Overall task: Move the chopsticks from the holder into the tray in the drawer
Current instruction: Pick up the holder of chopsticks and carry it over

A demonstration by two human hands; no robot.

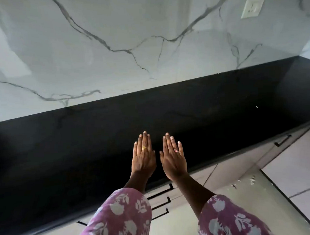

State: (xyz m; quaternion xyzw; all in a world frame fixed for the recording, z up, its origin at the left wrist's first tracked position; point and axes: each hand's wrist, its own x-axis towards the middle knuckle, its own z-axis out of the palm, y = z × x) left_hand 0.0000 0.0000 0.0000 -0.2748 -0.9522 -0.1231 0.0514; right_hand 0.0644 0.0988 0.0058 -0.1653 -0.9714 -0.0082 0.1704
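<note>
My left hand point(143, 156) and my right hand point(173, 158) are stretched out flat, palms down, side by side over the front part of a black countertop point(81, 147). Both hold nothing, fingers straight and close together. A gold ring sits on the left hand, a red-stone ring on the right. No chopsticks, holder or tray appear in view. Closed drawer fronts with black handles point(160, 202) lie below the counter edge, under my wrists.
A white marble-patterned wall point(129, 38) rises behind the counter, with a white socket point(252, 6) at the upper right. More pale cabinet fronts with black handles point(283, 142) run along the right. Light floor tiles point(305, 190) show at the lower right.
</note>
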